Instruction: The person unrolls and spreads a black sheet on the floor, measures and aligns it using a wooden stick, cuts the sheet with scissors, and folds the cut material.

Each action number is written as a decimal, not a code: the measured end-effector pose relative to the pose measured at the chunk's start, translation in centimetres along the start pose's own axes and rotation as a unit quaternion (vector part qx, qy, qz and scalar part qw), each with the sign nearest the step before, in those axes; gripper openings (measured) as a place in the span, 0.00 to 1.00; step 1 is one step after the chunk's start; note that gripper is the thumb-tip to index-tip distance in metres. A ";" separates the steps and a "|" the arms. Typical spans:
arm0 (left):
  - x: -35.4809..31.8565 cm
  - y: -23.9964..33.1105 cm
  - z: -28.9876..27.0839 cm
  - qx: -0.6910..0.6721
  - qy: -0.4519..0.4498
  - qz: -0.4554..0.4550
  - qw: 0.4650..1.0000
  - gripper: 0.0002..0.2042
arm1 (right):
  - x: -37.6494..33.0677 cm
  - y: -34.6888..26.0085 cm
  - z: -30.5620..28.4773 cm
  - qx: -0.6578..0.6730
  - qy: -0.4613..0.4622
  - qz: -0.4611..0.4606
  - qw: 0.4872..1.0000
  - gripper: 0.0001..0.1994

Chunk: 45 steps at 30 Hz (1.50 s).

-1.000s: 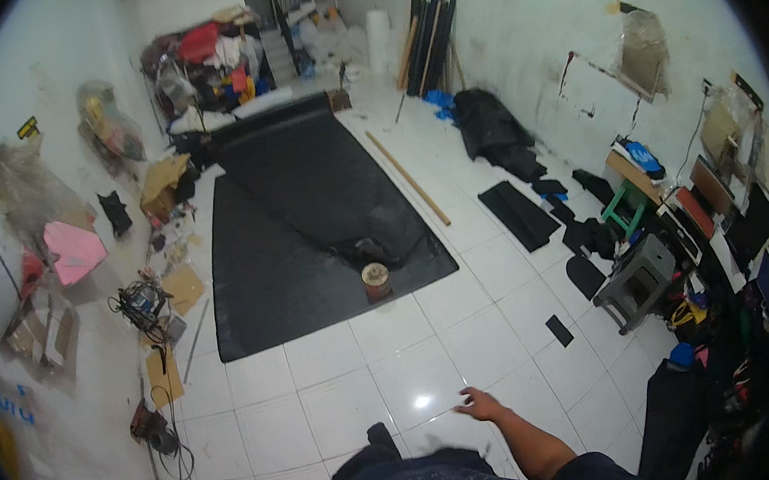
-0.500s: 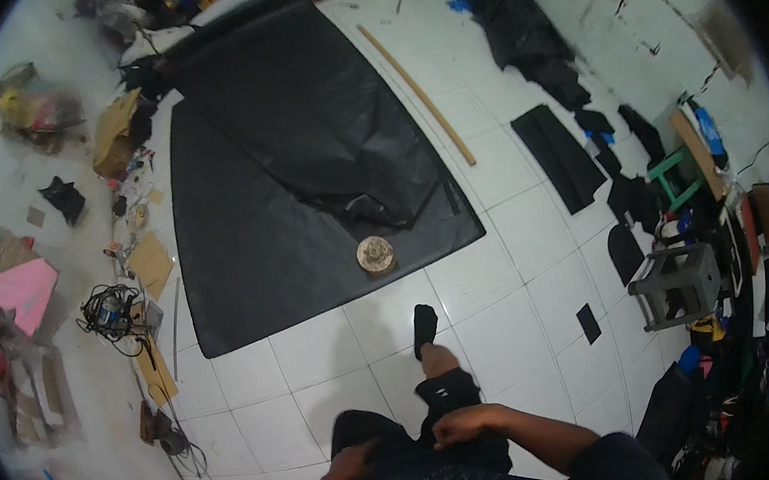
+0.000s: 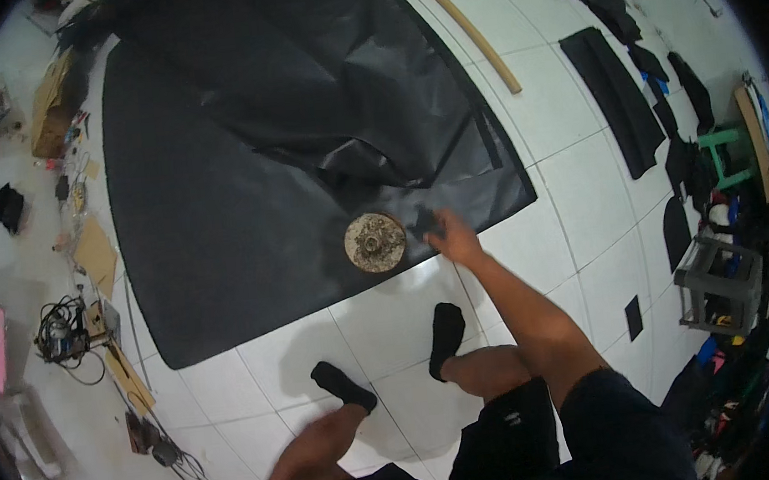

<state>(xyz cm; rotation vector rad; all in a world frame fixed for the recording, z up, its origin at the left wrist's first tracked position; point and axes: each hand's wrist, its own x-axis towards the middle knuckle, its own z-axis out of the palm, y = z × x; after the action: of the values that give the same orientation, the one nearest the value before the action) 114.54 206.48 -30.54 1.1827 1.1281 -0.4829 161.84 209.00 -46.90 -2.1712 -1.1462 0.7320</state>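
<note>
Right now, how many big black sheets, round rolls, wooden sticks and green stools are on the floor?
Black sheet: 1
Round roll: 1
Wooden stick: 1
Green stool: 1
Total: 4

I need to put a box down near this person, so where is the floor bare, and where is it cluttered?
Bare white tile lies between the black sheet and the black strips, and below the sheet's left corner. The sheet's left half is also free, away from the round tape roll by the right hand. Crowded: the left wall by the cables and the right edge around the grey stool.
</note>
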 end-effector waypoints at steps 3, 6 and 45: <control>8.0 3.8 -12.1 0.240 0.285 0.235 0.898 0.16 | 5.9 -1.2 5.2 -0.038 0.055 0.004 0.998 0.43; 14.8 10.3 -16.1 0.090 0.356 0.190 0.910 0.13 | 9.6 -1.3 8.1 -0.155 0.078 0.082 0.981 0.52; 28.2 29.3 -11.6 -0.210 0.558 0.431 0.677 0.22 | 2.9 -38.8 -12.1 0.365 0.323 -0.461 0.742 0.10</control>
<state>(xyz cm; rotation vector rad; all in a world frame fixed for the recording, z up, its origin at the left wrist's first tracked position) 144.59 234.37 -40.88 1.4089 1.3461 1.3746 150.67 226.91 -12.08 -0.8435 -1.0832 -0.0753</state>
